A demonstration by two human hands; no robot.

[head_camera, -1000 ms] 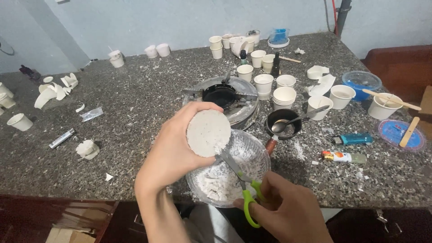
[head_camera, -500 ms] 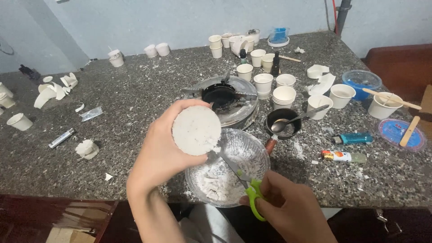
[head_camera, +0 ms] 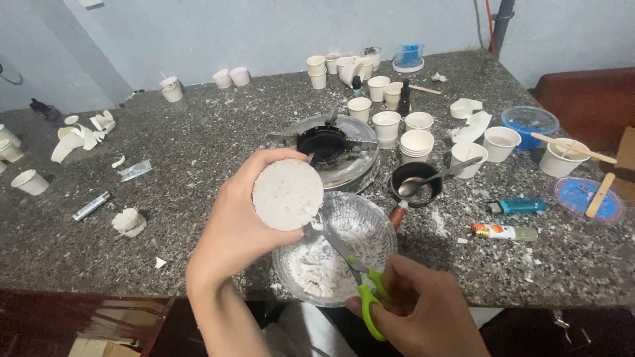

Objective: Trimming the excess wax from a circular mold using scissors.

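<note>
My left hand (head_camera: 238, 225) grips a round white block (head_camera: 288, 195) with a speckled flat face, held over the left rim of a glass bowl (head_camera: 380, 228). White chips and powder lie in the bowl. My right hand (head_camera: 420, 311) holds green-handled scissors (head_camera: 354, 271) at the near table edge. Their blades reach up to the lower right edge of the white block.
A small gas burner (head_camera: 327, 145) stands behind the bowl, with a black ladle pot and spoon (head_camera: 413, 185) to its right. Several white paper cups (head_camera: 400, 125) crowd the back. A teal lighter (head_camera: 519, 206), a tube (head_camera: 503, 231) and blue dishes (head_camera: 529, 119) lie right; torn cup scraps (head_camera: 83, 135) left.
My left hand has tipped the white block a little and lowered it toward the bowl. The scissors have shifted slightly up against its edge.
</note>
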